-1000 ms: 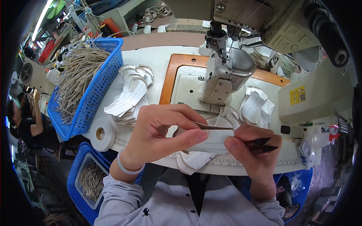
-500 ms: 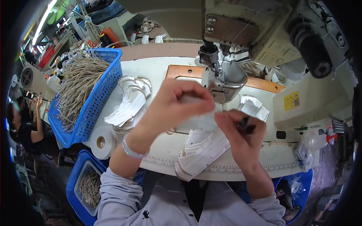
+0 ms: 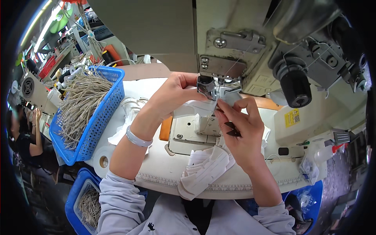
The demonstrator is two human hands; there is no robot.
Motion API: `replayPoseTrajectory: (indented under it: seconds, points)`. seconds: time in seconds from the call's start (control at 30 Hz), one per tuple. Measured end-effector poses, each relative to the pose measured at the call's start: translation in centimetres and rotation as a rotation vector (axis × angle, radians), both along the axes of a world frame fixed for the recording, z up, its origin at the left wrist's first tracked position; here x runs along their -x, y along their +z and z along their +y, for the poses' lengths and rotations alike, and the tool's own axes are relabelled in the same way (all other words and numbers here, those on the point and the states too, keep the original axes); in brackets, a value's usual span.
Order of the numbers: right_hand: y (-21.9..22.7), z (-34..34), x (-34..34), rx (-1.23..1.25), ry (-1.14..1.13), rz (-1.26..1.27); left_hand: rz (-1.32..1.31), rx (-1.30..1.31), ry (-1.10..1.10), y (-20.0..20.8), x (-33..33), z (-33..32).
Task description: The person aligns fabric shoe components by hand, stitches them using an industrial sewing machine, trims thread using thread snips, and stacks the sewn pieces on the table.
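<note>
At the needle area of a sewing machine [image 3: 223, 64], both my hands hold a white strip-like piece [image 3: 196, 109]. My left hand [image 3: 170, 96] is closed on its left part, thumb in front, with the fingertips partly hidden behind the presser foot [image 3: 206, 87]. On the other side, my right hand [image 3: 243, 131] pinches the piece near the needle. Small dark thread snips [image 3: 232, 129] stick out from its curled fingers. Below the hands, a fanned stack of curved white pieces [image 3: 205, 170] lies at the table's front edge.
Left of my arm lie more white pieces [image 3: 124, 121] and a white tape roll [image 3: 98, 156]. A blue basket [image 3: 101, 113] full of beige cords stands beyond. Lower down are a blue bin [image 3: 72, 203] and another blue bin [image 3: 315, 196]. A spray bottle [image 3: 323, 154] is at right.
Both hands have moved up to the needle area, bringing the white piece to the presser foot. The view has shifted, so the machine head looms larger. The snips stay in the right hand.
</note>
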State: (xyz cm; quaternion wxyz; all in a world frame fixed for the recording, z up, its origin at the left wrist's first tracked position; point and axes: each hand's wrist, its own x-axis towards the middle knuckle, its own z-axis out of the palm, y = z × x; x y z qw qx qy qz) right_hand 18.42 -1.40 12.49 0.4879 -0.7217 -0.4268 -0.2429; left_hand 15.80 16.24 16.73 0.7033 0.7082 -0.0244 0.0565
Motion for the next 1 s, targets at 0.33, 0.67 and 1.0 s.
replayPoseTrajectory:
  seconds: [0.33,0.67,1.0]
  points:
    - [0.6,-0.5,-0.5,0.031,0.053,-0.009,0.135,-0.163,0.057,2.0,0.6,-0.7]
    - [0.9,-1.4,1.4,0.051,0.077,0.045,0.042,0.088,-0.001,-1.6,-0.2,1.5]
    - [-0.8,-1.7,5.9,0.154,0.247,0.008,-0.028,0.308,0.146,-4.5,10.4,-5.2]
